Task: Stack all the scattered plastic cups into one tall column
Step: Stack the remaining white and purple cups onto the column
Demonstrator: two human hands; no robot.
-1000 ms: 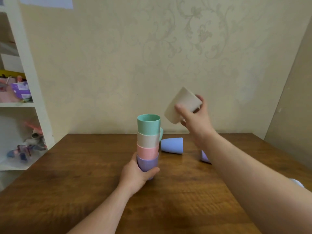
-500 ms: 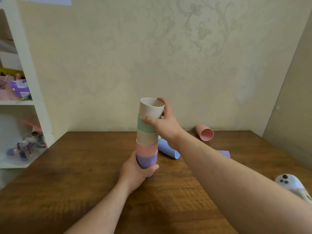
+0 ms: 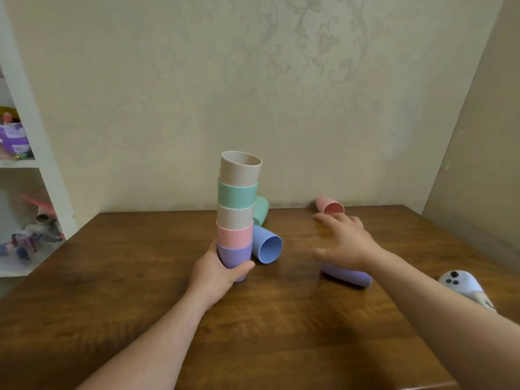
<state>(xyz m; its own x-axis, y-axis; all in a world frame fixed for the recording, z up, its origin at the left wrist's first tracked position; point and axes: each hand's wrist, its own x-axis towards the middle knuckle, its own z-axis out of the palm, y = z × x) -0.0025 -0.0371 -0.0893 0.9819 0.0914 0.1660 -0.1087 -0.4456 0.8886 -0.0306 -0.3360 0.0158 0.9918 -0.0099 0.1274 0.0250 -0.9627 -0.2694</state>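
Observation:
A column of several nested cups (image 3: 237, 209) stands on the wooden table (image 3: 281, 319): purple at the bottom, then pink, beige, green, and a beige one on top. My left hand (image 3: 218, 270) grips the purple bottom cup. My right hand (image 3: 342, 240) hovers to the right with fingers spread, holding nothing. Beneath it a purple cup (image 3: 349, 274) lies on its side. A blue cup (image 3: 266, 244) and a green cup (image 3: 260, 209) lie beside the column. A pink cup (image 3: 329, 205) lies near the wall.
A white controller with dark buttons (image 3: 461, 284) rests by the table's right edge. White shelves (image 3: 31, 164) with toys stand at the left. A patterned wall closes the back, and a plain panel rises at the right.
My right hand set the beige cup on top of the column, let go and swung right and down over the lying purple cup. My left hand kept its hold.

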